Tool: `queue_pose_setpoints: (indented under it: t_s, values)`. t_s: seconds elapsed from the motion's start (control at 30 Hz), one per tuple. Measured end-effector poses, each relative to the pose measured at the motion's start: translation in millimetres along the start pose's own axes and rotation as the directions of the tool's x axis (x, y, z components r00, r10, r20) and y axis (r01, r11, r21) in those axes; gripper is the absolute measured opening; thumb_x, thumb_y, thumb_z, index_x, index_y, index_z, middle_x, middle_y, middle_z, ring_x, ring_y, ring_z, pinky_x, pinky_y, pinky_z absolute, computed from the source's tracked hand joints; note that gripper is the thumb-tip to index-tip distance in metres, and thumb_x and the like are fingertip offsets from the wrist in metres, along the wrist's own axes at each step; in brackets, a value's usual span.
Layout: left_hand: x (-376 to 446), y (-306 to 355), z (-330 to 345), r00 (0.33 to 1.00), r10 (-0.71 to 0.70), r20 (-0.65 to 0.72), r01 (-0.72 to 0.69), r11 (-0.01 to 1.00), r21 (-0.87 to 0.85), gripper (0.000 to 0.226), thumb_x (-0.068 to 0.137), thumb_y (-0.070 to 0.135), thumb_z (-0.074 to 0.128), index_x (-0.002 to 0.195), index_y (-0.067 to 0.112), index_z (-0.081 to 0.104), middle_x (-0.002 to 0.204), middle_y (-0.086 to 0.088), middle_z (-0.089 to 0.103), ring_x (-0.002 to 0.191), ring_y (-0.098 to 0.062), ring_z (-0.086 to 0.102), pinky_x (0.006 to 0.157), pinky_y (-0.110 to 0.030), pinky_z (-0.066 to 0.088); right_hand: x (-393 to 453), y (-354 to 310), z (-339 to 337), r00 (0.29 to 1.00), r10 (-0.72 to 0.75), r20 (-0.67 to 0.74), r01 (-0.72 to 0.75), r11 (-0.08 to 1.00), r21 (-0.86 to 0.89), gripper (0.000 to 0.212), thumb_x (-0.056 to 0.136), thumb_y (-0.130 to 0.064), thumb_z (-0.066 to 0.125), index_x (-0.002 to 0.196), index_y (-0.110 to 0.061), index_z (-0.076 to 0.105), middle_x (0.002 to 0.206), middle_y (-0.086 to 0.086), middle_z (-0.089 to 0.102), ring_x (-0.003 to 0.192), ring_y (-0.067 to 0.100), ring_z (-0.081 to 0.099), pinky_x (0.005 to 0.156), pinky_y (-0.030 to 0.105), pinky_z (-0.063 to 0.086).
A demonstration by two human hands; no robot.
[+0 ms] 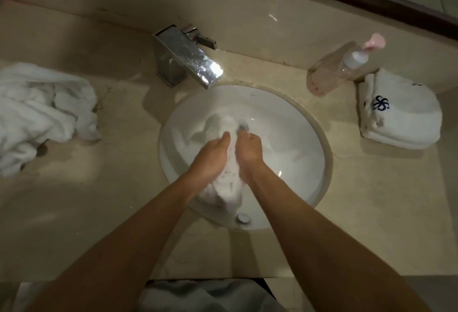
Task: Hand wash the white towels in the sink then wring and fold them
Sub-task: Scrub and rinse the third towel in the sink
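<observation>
**Scrubbing one towel in the basin, mid-wash**

Working low inside the round sink (292, 118), both hands press one wet white towel (228, 180) between them. Left hand (210, 155) and right hand (249, 154) sit palm to palm, fingers curled round the bunched cloth, probably to rub it against itself. Keeping it over the bowl lets water drain. The faucet (188, 59) stands behind. A crumpled towel pile (42, 111) waits on the counter at left; a folded towel (401, 118) lies at right beside the soap bottle (342, 68), likely finished. Fingertips are hidden in cloth; whether water runs is unclear in the dim light.
</observation>
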State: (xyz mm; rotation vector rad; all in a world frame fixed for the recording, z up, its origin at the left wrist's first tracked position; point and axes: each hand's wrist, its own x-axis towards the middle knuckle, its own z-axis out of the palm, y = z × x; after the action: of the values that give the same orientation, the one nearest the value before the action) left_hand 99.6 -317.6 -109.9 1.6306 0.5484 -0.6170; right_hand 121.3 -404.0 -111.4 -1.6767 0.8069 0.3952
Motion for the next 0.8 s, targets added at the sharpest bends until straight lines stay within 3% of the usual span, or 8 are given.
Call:
queue_pose_setpoints:
  t_s: [0.1, 0.23, 0.33, 0.43, 0.53, 0.63, 0.7, 0.8]
  values:
    - [9, 8, -1, 0.997, -0.021, -0.078, 0.012, 0.993, -0.118, 0.054, 0.102, 0.052, 0.029, 0.105, 0.015, 0.068, 0.110, -0.014, 0.070, 0.105, -0.027, 0.065, 0.094, -0.033, 0.048, -17, 1, 12, 0.988, -0.152, 0.039, 0.154, 0.984, -0.088, 0.035, 0.086, -0.034, 0.043, 0.083, -0.008, 0.067, 0.086, 0.015, 0.068, 0.085, 0.035, 0.065, 0.080, 0.043, 0.052]
    - [-20, 1, 14, 0.983, 0.179, -0.034, -0.177, 0.982, 0.069, 0.053, 0.105, 0.046, 0.026, 0.113, 0.013, 0.066, 0.100, -0.010, 0.069, 0.096, -0.023, 0.064, 0.087, -0.033, 0.046, 9, -5, -1, 0.986, 0.154, -0.057, -0.153, 0.988, 0.028, 0.041, 0.102, -0.028, 0.044, 0.113, 0.005, 0.064, 0.105, 0.021, 0.070, 0.099, 0.038, 0.068, 0.091, 0.048, 0.056]
    - [9, 10, 0, 0.992, -0.006, -0.122, -0.001, 0.998, -0.056, 0.053, 0.104, 0.046, 0.031, 0.115, 0.010, 0.067, 0.113, -0.007, 0.068, 0.106, -0.022, 0.062, 0.102, -0.037, 0.046, -12, 7, 15, 0.998, 0.060, -0.032, -0.061, 0.998, -0.020, 0.045, 0.088, -0.036, 0.043, 0.105, -0.001, 0.066, 0.096, 0.015, 0.070, 0.094, 0.036, 0.068, 0.083, 0.046, 0.056]
    - [-3, 8, 5, 0.999, 0.016, -0.034, -0.017, 1.000, -0.018, 0.053, 0.099, 0.051, 0.035, 0.109, 0.011, 0.069, 0.106, -0.011, 0.071, 0.097, -0.022, 0.065, 0.098, -0.039, 0.049, -11, 7, 9, 0.998, 0.033, -0.045, -0.041, 0.981, -0.192, 0.036, 0.098, -0.033, 0.041, 0.089, -0.004, 0.060, 0.083, 0.011, 0.059, 0.084, 0.033, 0.064, 0.069, 0.037, 0.049]
    - [-35, -3, 11, 0.979, 0.125, 0.159, -0.132, 0.991, 0.038, 0.046, 0.101, 0.047, 0.038, 0.106, 0.012, 0.069, 0.101, -0.012, 0.072, 0.094, -0.019, 0.066, 0.093, -0.040, 0.048, 11, 5, -22, 0.966, 0.248, -0.073, -0.240, 0.966, 0.099, 0.030, 0.104, -0.012, 0.042, 0.075, -0.012, 0.049, 0.073, 0.006, 0.052, 0.061, 0.018, 0.051, 0.054, 0.028, 0.041]
    - [-30, -17, 2, 0.987, 0.159, 0.014, -0.159, 0.987, -0.009, 0.035, 0.103, 0.034, 0.042, 0.098, 0.009, 0.066, 0.092, -0.006, 0.070, 0.087, -0.021, 0.063, 0.083, -0.036, 0.045, 8, 16, -48, 0.934, 0.348, 0.076, -0.347, 0.838, 0.422, 0.023, 0.098, -0.008, 0.050, 0.076, -0.007, 0.057, 0.063, 0.006, 0.059, 0.054, 0.017, 0.058, 0.052, 0.027, 0.050]
    - [-25, -29, -6, 0.991, 0.086, -0.102, -0.086, 0.996, 0.008, 0.026, 0.096, 0.023, 0.049, 0.076, 0.008, 0.055, 0.071, -0.005, 0.057, 0.069, -0.022, 0.052, 0.068, -0.034, 0.039, -2, 23, -60, 0.920, 0.274, 0.280, -0.390, 0.714, 0.581, 0.012, 0.080, 0.001, 0.063, 0.093, 0.002, 0.064, 0.080, 0.011, 0.067, 0.076, 0.021, 0.067, 0.081, 0.028, 0.057]
    - [-17, -45, -20, 0.988, -0.154, -0.017, 0.137, 0.920, -0.366, 0.027, 0.066, 0.019, 0.059, 0.082, -0.001, 0.066, 0.082, -0.014, 0.066, 0.082, -0.029, 0.063, 0.080, -0.035, 0.048, -19, 41, -87, 0.895, 0.172, 0.411, -0.434, 0.543, 0.719, 0.060, 0.046, 0.008, 0.069, 0.106, 0.007, 0.066, 0.105, 0.020, 0.068, 0.099, 0.032, 0.068, 0.100, 0.037, 0.050]
